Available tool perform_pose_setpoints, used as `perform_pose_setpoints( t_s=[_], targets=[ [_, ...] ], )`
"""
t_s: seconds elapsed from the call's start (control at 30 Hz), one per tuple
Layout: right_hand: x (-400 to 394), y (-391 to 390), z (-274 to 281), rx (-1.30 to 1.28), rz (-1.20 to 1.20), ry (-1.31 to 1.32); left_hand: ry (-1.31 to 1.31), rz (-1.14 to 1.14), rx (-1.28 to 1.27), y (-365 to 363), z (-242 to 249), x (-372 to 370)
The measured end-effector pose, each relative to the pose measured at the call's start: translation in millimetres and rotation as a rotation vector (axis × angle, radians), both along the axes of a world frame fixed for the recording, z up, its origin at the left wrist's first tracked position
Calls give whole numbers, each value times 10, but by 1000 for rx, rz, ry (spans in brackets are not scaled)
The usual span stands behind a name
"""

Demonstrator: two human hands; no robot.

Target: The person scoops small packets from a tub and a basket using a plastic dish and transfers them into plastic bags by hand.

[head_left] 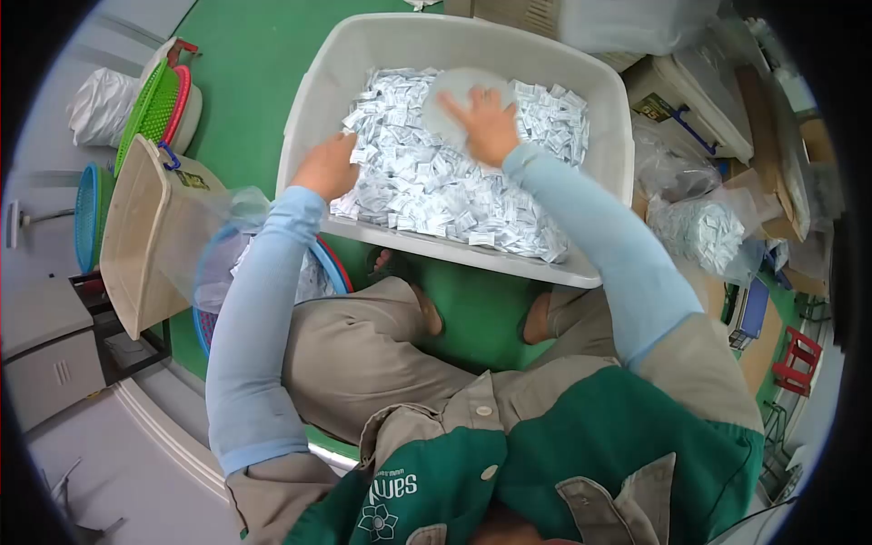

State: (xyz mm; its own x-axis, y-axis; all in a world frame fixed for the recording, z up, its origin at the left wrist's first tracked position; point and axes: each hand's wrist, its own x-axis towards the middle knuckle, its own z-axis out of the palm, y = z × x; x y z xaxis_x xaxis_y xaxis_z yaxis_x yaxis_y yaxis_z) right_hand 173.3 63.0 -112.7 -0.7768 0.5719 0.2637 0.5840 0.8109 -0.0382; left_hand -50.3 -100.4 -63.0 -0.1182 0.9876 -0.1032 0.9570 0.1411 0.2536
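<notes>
A large grey-white plastic tub stands before me with a thick layer of small white printed packets in it. My left hand is at the tub's left side, its fingers dipping toward the packets and partly hidden. Toward the tub's far side, my right hand lies over a round, pale, translucent disc. Its fingers are spread across the disc's top, and both are smeared by motion. The disc rests over the packets or just above them.
On the left are a beige bin, a blue basket with a plastic bag, and a green basket. Lidded boxes and a clear bag crowd the right. My feet are by the tub's near side.
</notes>
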Motion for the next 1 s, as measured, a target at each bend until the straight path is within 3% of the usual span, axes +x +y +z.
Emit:
perform_pose_setpoints(
  t_s=[0.1,0.2,0.27,0.3,0.37,0.47,0.53,0.8,0.93,1.0],
  targets=[
    [146,-655,232,-67,241,-91,128,77,-141,64,-542,-228],
    [483,-893,729,-317,520,-69,362,97,-290,-64,-634,-189],
    [528,-654,813,-269,409,-34,427,74,-348,-71,-657,-146],
    [517,-341,664,0,378,25,502,54,-410,-115,-633,-133],
    [646,220,524,159,180,41,424,53,-403,-164,-730,-187],
    [925,305,258,203,18,-151,378,54,-492,-135,-736,-132],
    [1037,-231,403,-161,-66,-224,286,55,-574,-54,-691,-111],
    [618,-1084,860,-625,-155,-112,81,91,-649,41,-842,-23],
    [629,-655,784,-578,-121,51,-14,110,-621,16,-756,-69],
    [533,-461,630,-360,-137,77,-26,110,-626,29,-727,-29]
  ],
)
